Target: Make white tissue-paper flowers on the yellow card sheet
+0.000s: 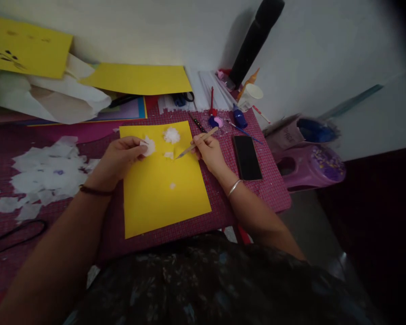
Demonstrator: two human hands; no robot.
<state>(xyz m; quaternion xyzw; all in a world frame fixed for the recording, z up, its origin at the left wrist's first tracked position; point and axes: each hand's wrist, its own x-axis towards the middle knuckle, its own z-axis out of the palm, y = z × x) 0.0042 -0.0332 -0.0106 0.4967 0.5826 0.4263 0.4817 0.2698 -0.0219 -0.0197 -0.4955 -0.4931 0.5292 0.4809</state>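
Observation:
A yellow paper sheet (162, 185) lies on the red checked table (267, 189) in front of me. My left hand (122, 155) is closed, pinching a small white tissue puff (149, 146) at the sheet's upper left. My right hand (208, 149) grips a thin wooden stick (198, 142) whose tip points down-left toward a tiny white scrap (169, 155). A second fluffy white puff (172, 134) rests near the sheet's top edge. Another white speck (172, 185) sits mid-sheet.
White tissue scraps (43, 174) are heaped on the left. A black phone (246, 157) lies right of the sheet. Paint bottle (239, 117), brush, scissors (182, 98), a white cup (253, 94) and more yellow sheets (138, 79) line the back. A pink stool (307, 164) stands right.

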